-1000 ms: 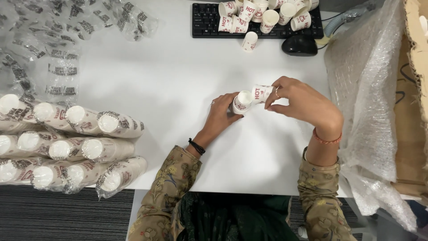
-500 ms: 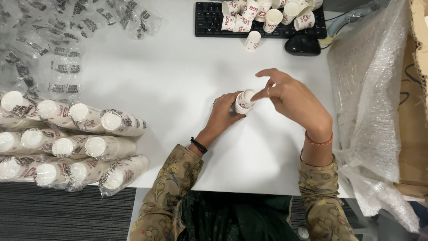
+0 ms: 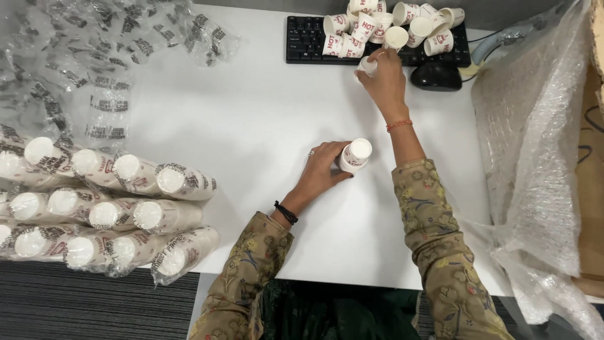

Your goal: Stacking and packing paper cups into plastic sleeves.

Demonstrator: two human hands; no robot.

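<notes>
The left hand (image 3: 324, 165) grasps a short stack of paper cups (image 3: 354, 155) standing on the white table (image 3: 251, 113). The right hand (image 3: 384, 79) reaches far to the keyboard (image 3: 305, 41) and closes around one loose cup (image 3: 367, 65) beside the cup pile (image 3: 390, 25)

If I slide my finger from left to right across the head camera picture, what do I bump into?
Wrapped cup stacks → left hand → small stack of cups it holds → right hand → black mouse → bubble wrap.
</notes>
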